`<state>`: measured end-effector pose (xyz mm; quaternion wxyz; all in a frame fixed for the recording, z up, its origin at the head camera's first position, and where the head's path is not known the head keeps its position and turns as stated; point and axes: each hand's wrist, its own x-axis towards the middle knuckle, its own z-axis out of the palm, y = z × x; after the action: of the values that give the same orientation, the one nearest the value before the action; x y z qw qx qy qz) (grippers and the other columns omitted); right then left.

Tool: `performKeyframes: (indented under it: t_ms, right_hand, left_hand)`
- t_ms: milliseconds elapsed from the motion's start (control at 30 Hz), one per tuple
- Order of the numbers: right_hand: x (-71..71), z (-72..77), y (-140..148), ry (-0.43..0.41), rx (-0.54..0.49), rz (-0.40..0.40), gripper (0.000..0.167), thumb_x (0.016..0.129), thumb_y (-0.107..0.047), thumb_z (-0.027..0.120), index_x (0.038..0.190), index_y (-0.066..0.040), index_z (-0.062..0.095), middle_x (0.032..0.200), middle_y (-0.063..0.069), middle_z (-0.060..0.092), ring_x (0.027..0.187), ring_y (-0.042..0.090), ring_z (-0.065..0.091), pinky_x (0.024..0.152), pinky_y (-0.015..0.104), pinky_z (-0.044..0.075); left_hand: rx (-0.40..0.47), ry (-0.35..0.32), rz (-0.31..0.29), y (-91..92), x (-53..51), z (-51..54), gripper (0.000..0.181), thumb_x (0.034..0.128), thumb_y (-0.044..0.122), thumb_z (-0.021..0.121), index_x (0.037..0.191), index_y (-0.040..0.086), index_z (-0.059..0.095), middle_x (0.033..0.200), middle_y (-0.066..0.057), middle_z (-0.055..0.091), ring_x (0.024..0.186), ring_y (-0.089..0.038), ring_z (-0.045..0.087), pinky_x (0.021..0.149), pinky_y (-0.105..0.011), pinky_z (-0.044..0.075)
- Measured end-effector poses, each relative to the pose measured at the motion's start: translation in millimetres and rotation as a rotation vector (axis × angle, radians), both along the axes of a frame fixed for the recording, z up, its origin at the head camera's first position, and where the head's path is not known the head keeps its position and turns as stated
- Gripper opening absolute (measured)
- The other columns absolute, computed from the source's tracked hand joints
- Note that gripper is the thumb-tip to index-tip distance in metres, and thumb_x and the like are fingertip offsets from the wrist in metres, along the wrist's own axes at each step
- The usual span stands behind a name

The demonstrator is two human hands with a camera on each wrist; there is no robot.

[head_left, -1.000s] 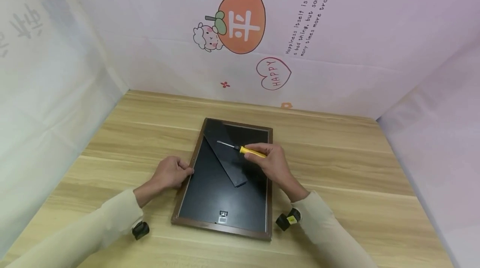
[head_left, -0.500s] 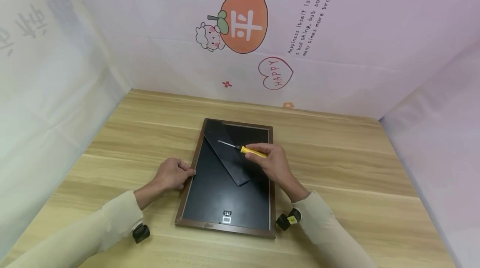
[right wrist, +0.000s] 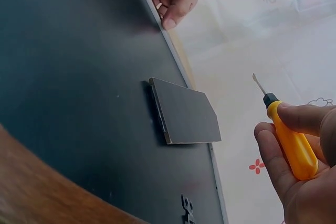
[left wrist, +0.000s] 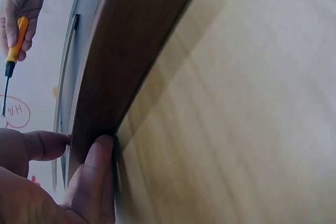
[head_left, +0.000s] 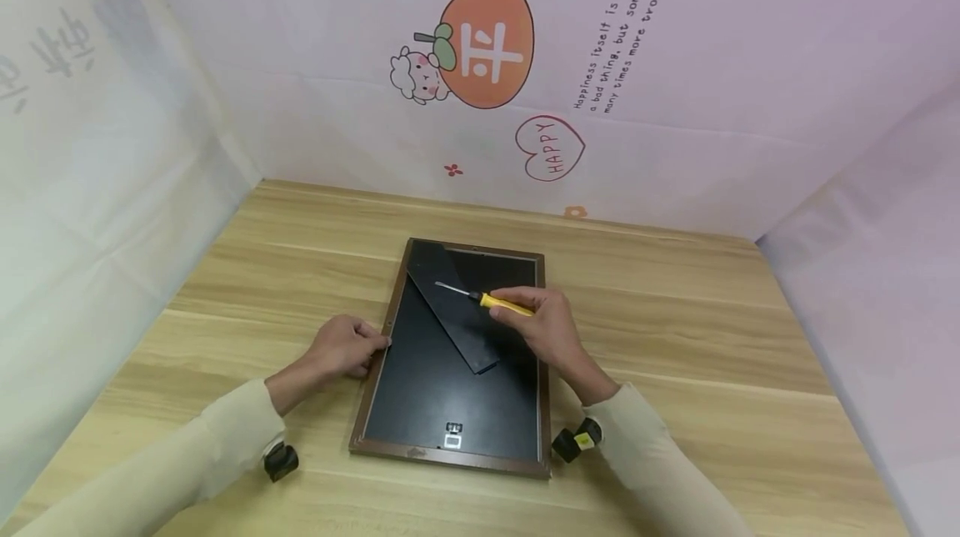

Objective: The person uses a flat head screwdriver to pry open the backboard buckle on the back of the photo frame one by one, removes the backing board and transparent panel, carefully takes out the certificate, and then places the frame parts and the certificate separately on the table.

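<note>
A picture frame (head_left: 450, 460) with a brown rim lies back side up on the table, its black backing board (head_left: 420, 399) showing. A black easel leg (head_left: 452, 312) lies slantwise across that board. My left hand (head_left: 343, 347) grips the rim's left side, thumb on top and fingers against the outer side, as the left wrist view shows (left wrist: 92, 182). My right hand (head_left: 551, 328) holds a screwdriver (head_left: 506, 303) by its yellow handle, above the board. Its metal tip points left, and the right wrist view shows the screwdriver (right wrist: 291, 140) apart from the easel leg (right wrist: 186, 114).
Wood-grain table (head_left: 720, 337) surrounds the frame. A printed white cloth wall (head_left: 337, 103) rises behind it, with plain cloth sides left and right. On the board sit a small metal hanger (head_left: 453, 435) near the front and a dark metal fitting (right wrist: 187, 208).
The frame's near end has shifted slightly right, mostly in the first half second, with my left hand on its rim. My right hand keeps the screwdriver in nearly the same place.
</note>
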<state>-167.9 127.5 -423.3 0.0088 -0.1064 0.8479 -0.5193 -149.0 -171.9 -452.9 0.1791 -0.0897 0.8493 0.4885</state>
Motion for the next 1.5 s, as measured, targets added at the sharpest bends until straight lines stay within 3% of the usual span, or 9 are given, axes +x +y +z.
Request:
performKeyframes:
  t_ms: [167,533,633,733,833,967,1100,1267,1500]
  right_hand:
    - [0.3,0.4,2,-0.007,-0.029,0.004,0.024,0.086,-0.013,0.076,0.109,-0.006,0.075,0.107,0.012,0.075,0.092,0.018,0.064,0.075,0.015,0.055]
    - [0.9,0.0,2,-0.003,-0.034,0.006,0.024,0.086,-0.014,0.076,0.108,-0.006,0.075,0.107,0.012,0.075,0.09,0.017,0.064,0.074,0.016,0.055]
    - [0.2,-1.0,2,0.0,-0.028,0.006,0.024,0.086,-0.014,0.077,0.108,-0.006,0.075,0.107,0.012,0.075,0.089,0.017,0.064,0.074,0.016,0.055]
    - [-0.4,-1.5,2,0.002,-0.022,0.002,0.024,0.086,-0.015,0.077,0.108,-0.007,0.075,0.107,0.011,0.075,0.089,0.017,0.064,0.074,0.016,0.055]
    - [-0.2,-0.7,2,-0.001,-0.022,-0.001,0.024,0.086,-0.014,0.076,0.108,-0.007,0.075,0.107,0.011,0.075,0.089,0.017,0.064,0.074,0.016,0.055]
    - [-0.1,0.1,2,-0.004,-0.02,-0.005,0.023,0.086,-0.014,0.076,0.108,-0.007,0.075,0.107,0.011,0.075,0.09,0.017,0.064,0.074,0.016,0.055]
    - [-0.5,0.2,0,-0.005,-0.017,-0.008,0.023,0.086,-0.013,0.076,0.108,-0.007,0.075,0.107,0.011,0.075,0.092,0.018,0.065,0.075,0.016,0.055]
    - [0.0,0.5,-1,-0.002,-0.017,-0.005,0.023,0.086,-0.013,0.076,0.108,-0.007,0.075,0.108,0.011,0.075,0.093,0.018,0.065,0.076,0.015,0.055]
    - [-0.2,-1.4,3,0.001,-0.039,-0.015,0.024,0.086,-0.013,0.076,0.108,-0.006,0.075,0.107,0.012,0.075,0.091,0.018,0.064,0.075,0.015,0.055]
  left_hand:
    - [0.024,-0.023,-0.013,-0.8,-14.2,4.2,0.025,0.0929,0.017,0.064,0.103,-0.006,0.065,0.092,-0.014,0.067,0.07,-0.017,0.068,0.064,-0.029,0.062]
    - [-0.012,-0.025,-0.054,0.5,-60.2,7.5,0.034,0.0966,0.022,0.06,0.117,-0.005,0.064,0.114,-0.023,0.066,0.088,-0.022,0.071,0.071,-0.029,0.062]
    - [-0.04,-0.025,-0.058,1.6,-71.3,8.3,0.035,0.0966,0.024,0.061,0.117,-0.005,0.064,0.112,-0.021,0.065,0.089,-0.023,0.071,0.071,-0.029,0.062]
    - [-0.055,-0.017,-0.065,3.8,-80.1,9.6,0.03,0.0964,0.025,0.061,0.108,-0.003,0.067,0.097,-0.013,0.065,0.082,-0.02,0.069,0.07,-0.03,0.062]
    - [-0.06,-0.013,-0.074,6.4,-84.8,11.5,0.027,0.0964,0.024,0.061,0.076,0.006,0.062,0.072,-0.002,0.056,0.07,-0.016,0.062,0.066,-0.028,0.061]
    - [-0.072,-0.007,-0.093,9.3,-87.9,12.7,0.047,0.0963,0.023,0.062,0.056,0.017,0.039,0.051,0.007,0.04,0.056,-0.012,0.053,0.062,-0.026,0.059]
    - [-0.092,0.011,-0.112,9.5,-90.4,12.5,0.048,0.0961,0.022,0.061,0.054,0.017,0.039,0.048,0.008,0.036,0.053,-0.012,0.055,0.06,-0.027,0.059]
    - [-0.107,0.031,-0.117,9.0,-93.2,10.8,0.045,0.0959,0.021,0.062,0.055,0.015,0.044,0.053,0.005,0.045,0.058,-0.016,0.065,0.059,-0.028,0.06]
    - [-0.091,0.011,-0.084,4.5,-91.0,5.3,0.047,0.0958,0.021,0.061,0.053,0.016,0.041,0.052,0.004,0.048,0.054,-0.014,0.063,0.057,-0.027,0.06]
